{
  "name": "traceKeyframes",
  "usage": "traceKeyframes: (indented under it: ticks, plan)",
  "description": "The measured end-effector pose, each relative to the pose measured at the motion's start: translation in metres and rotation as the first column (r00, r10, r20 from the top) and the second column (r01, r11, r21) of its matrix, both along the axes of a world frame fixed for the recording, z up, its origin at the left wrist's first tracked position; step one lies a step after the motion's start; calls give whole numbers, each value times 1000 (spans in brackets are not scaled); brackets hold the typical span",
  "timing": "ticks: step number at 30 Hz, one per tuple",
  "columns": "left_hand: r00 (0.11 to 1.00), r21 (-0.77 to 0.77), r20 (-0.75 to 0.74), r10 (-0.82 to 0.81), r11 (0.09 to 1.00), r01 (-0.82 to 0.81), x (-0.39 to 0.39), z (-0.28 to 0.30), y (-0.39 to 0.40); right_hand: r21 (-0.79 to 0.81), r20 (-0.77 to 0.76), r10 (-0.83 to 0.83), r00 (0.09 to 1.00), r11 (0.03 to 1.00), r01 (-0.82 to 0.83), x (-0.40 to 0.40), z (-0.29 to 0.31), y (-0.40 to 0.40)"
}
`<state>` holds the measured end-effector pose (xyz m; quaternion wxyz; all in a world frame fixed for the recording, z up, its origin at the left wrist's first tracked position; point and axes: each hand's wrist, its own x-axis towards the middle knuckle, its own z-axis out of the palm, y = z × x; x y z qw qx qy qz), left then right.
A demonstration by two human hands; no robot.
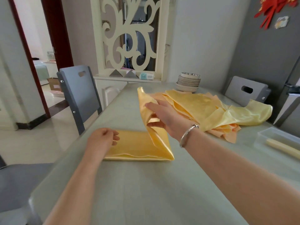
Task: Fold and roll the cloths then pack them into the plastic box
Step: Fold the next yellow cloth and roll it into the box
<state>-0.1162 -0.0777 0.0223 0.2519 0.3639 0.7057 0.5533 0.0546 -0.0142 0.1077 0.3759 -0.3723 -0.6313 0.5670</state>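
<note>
A shiny yellow cloth (138, 146) lies partly folded on the pale green table (146, 192). My left hand (102, 138) rests on its left end with curled fingers pressing it down. My right hand (164, 117) pinches the cloth's right flap between thumb and fingers and holds it lifted above the table. Behind it sits a heap of yellow and orange cloths (211, 111). A clear plastic box (280, 140) stands at the right edge with one pale rolled cloth (282, 147) inside.
A stack of bowls and plates (188, 82) stands at the table's far end. Grey chairs stand at the left (79, 93) and far right (246, 91). A white cabinet with a carved screen (129, 38) is behind the table.
</note>
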Motion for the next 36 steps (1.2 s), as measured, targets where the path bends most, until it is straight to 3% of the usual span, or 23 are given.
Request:
traceKeyframes:
  ticks: [3, 5, 8, 11, 13, 15, 19, 21, 23, 26, 27, 29, 31, 32, 34, 36]
  plan:
    - [953, -84, 299, 50, 996, -26, -14, 3, -3, 8, 249, 68, 966, 997, -72, -35, -16, -13]
    - [926, -140, 372, 62, 990, -11, -18, 3, -3, -18, 417, 167, 893, 984, -176, -48, -28, -21]
    - [983, -186, 151, 106, 979, -77, -25, -3, 0, -39, 435, 204, 877, 977, -208, -51, -39, -18]
    - [992, -172, -34, 120, 977, -124, -20, -4, -4, 194, 367, -60, 928, 981, -14, -36, -41, 7]
    - [986, -179, -111, 127, 973, -145, -16, -5, -3, 398, 433, -240, 869, 916, 55, -18, -49, 32]
    - [977, -170, -183, 107, 976, -139, -15, -8, -2, 458, 523, -300, 797, 888, 34, 1, -64, 57]
    - [964, -125, -244, 101, 983, -135, -14, -11, 0, 367, 734, -271, 622, 930, -27, 25, -93, 82]
    - [957, -102, -276, 93, 987, -126, -14, -14, 0, 351, 741, -267, 617, 936, -16, 27, -96, 85]
    - [931, -102, -354, 92, 985, -136, -11, -17, 1, 227, 760, -144, 633, 973, -51, 30, -88, 84]
    - [845, -103, -528, 81, 982, -159, -7, -22, 3, 87, 853, 36, 521, 974, -209, 38, -73, 79]
    - [802, -105, -593, 68, 981, -161, -3, -22, 5, 68, 849, 66, 524, 970, -233, 43, -70, 77]
    - [684, -80, -726, 70, 979, -185, 7, -20, 8, 98, 766, 52, 641, 976, -196, 58, -68, 70]
    - [597, 11, -793, 123, 982, -188, 19, -19, 11, 251, 605, -155, 781, 968, -3, 75, -73, 65]
    - [592, 68, -792, 149, 985, -157, 24, -19, 11, 316, 523, -285, 803, 940, 128, 83, -78, 64]
    - [629, 175, -762, 153, 984, -27, 43, -21, 14, 356, 481, -443, 756, 887, 293, 108, -86, 62]
    - [678, 209, -732, 70, 970, 126, 66, -22, 17, 348, 544, -454, 706, 887, 303, 133, -96, 58]
